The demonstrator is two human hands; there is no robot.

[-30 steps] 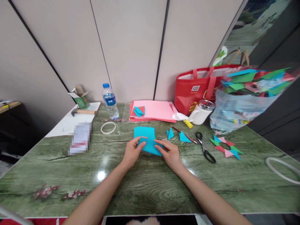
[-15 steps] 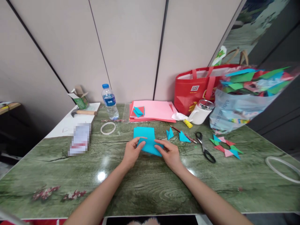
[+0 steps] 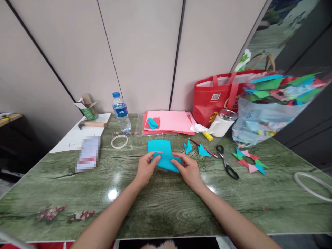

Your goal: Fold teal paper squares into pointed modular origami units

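One blue sheet [image 3: 166, 163], pinched at both ends: left hand [image 3: 145, 168] on one side, right hand [image 3: 190, 169] on the other! Scissors [image 3: 225, 161] lie to the right.

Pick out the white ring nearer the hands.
The white ring in front of the water bottle, nearest the left hand; the other ring lies far right, well beyond the right hand.

Plain blue paper [image 3: 166, 162] over green wood-grained tabletop [image 3: 168, 211]

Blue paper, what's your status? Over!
Left grip, right grip: both holding blue paper. More blue sheets just behind. Scissors off to the right.
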